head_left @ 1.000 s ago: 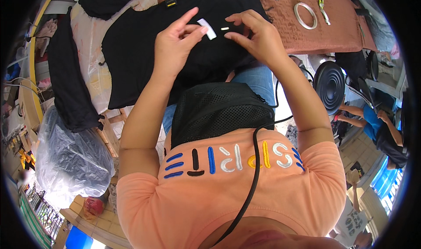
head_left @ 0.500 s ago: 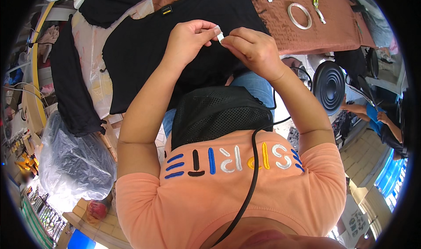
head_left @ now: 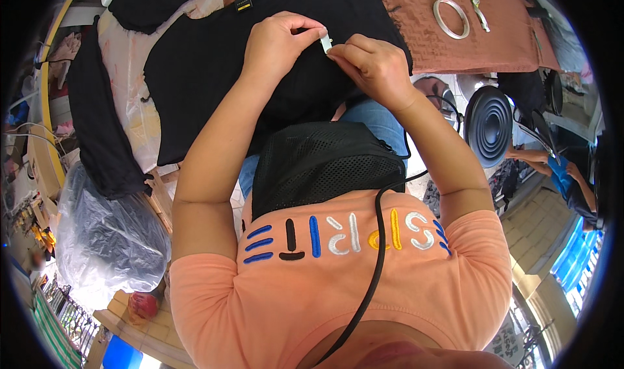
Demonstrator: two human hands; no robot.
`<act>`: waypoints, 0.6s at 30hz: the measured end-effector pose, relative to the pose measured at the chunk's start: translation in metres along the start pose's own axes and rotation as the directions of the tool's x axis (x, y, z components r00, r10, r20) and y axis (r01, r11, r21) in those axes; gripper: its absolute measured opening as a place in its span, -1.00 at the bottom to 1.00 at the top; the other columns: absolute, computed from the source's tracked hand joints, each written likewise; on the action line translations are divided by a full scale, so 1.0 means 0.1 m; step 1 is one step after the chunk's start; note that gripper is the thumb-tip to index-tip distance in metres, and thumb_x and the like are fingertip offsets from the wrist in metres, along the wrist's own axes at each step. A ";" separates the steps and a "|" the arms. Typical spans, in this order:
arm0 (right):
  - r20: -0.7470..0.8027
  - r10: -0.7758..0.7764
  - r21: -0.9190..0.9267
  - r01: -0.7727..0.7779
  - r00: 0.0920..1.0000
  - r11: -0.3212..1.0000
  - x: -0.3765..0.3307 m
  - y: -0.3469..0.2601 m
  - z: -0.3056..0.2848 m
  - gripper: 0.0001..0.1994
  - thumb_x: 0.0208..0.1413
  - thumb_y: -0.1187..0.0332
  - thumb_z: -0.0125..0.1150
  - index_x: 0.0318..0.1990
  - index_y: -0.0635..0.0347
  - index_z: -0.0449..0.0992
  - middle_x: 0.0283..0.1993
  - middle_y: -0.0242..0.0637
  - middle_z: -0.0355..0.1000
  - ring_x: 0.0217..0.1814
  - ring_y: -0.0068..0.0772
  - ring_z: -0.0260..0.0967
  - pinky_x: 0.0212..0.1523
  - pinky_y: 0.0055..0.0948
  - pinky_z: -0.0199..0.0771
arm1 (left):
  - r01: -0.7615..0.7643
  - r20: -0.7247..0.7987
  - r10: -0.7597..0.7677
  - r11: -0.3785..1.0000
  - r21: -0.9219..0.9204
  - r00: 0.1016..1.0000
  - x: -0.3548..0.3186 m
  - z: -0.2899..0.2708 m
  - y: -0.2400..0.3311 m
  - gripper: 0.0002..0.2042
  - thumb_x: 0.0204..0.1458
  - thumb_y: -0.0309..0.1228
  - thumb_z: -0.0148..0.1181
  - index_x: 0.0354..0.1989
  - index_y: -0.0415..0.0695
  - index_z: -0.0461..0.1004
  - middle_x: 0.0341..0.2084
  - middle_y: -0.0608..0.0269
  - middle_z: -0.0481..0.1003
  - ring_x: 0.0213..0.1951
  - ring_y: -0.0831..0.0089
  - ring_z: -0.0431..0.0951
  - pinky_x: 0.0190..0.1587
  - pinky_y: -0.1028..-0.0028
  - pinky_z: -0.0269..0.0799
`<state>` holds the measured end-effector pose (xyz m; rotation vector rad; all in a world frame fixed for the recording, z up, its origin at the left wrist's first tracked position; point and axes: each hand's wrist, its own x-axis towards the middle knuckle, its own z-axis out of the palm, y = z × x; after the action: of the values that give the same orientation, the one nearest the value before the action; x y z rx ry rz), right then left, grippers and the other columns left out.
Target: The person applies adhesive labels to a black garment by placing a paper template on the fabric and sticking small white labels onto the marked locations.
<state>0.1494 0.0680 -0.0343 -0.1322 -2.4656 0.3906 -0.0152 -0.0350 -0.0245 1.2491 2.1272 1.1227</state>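
A small white strip [head_left: 326, 43], like a fabric label or a bit of tape, is stretched between my two hands. My left hand [head_left: 275, 45] pinches its upper end between thumb and fingers. At the lower end, my right hand [head_left: 378, 68] grips it with fingers curled in. Both hands are above a black garment [head_left: 198, 76] spread over the table and hanging toward my lap. Near its far edge the garment carries a small black and yellow label [head_left: 243, 4].
On the brown tabletop [head_left: 481, 50] at right lie a clear tape roll [head_left: 451, 18] and a yellow-handled tool [head_left: 480, 10]. A black ridged disc [head_left: 487, 126] stands beside the table. Left, a black cloth [head_left: 104, 118] hangs above a clear plastic bag [head_left: 107, 232]. Another person [head_left: 572, 180] is far right.
My hands have moved slightly away from my body, and more of the white strip shows between them. The whole view has shifted a little.
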 end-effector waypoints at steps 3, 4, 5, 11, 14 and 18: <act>0.009 0.039 -0.032 -0.038 0.999 0.999 -0.02 0.00 0.04 -0.91 -0.10 0.38 0.34 -0.40 0.09 0.57 -0.51 -0.39 0.38 -0.55 -0.35 0.40 -0.55 -0.45 0.38 | -0.032 -0.007 0.032 0.999 0.029 0.999 0.02 0.03 -0.04 -0.82 -0.09 -0.28 0.32 -0.33 -0.06 0.64 -0.33 0.28 0.58 -0.29 0.47 0.57 -0.20 0.54 0.42; 0.013 0.052 -0.042 -0.051 0.999 0.998 -0.03 0.01 0.05 -0.91 -0.10 0.38 0.34 -0.40 0.08 0.58 -0.52 -0.39 0.37 -0.56 -0.36 0.39 -0.56 -0.45 0.37 | -0.034 -0.002 0.034 0.999 0.035 0.999 0.03 0.04 -0.03 -0.82 -0.09 -0.29 0.32 -0.33 -0.06 0.64 -0.34 0.29 0.58 -0.29 0.47 0.56 -0.20 0.53 0.42; 0.009 0.060 -0.034 -0.059 0.998 0.998 -0.04 0.01 0.07 -0.92 -0.09 0.36 0.33 -0.41 0.07 0.56 -0.52 -0.39 0.36 -0.55 -0.35 0.39 -0.56 -0.44 0.37 | -0.041 0.000 0.041 0.998 0.046 0.999 0.03 0.05 -0.04 -0.82 -0.10 -0.29 0.32 -0.34 -0.06 0.64 -0.34 0.30 0.58 -0.29 0.46 0.56 -0.20 0.53 0.42; 0.009 0.072 -0.020 -0.072 0.997 0.997 -0.06 0.05 0.11 -0.91 -0.08 0.32 0.30 -0.43 0.05 0.54 -0.50 -0.40 0.35 -0.53 -0.31 0.39 -0.55 -0.40 0.38 | -0.092 -0.029 0.097 0.986 0.141 0.995 0.07 0.11 -0.12 -0.84 -0.11 -0.30 0.32 -0.36 -0.06 0.64 -0.34 0.32 0.57 -0.29 0.44 0.57 -0.19 0.53 0.43; 0.022 0.084 -0.018 -0.084 0.996 0.996 -0.07 0.06 0.12 -0.91 -0.08 0.32 0.30 -0.42 0.06 0.54 -0.50 -0.40 0.36 -0.53 -0.30 0.40 -0.55 -0.40 0.39 | -0.086 -0.020 0.090 0.985 0.148 0.996 0.08 0.12 -0.14 -0.84 -0.09 -0.30 0.30 -0.35 -0.05 0.64 -0.35 0.32 0.57 -0.28 0.43 0.57 -0.18 0.52 0.43; 0.027 0.087 -0.009 -0.087 0.996 0.996 -0.07 0.06 0.13 -0.91 -0.07 0.32 0.30 -0.42 0.06 0.54 -0.50 -0.40 0.36 -0.52 -0.30 0.40 -0.55 -0.40 0.39 | -0.104 -0.021 0.109 0.980 0.168 0.994 0.09 0.13 -0.18 -0.84 -0.07 -0.30 0.28 -0.34 -0.05 0.64 -0.34 0.31 0.57 -0.28 0.40 0.57 -0.17 0.50 0.44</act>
<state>0.1468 0.0689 -0.0497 -0.2393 -2.4946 0.4219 -0.0198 -0.0265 -0.0461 1.4445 2.2389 1.0300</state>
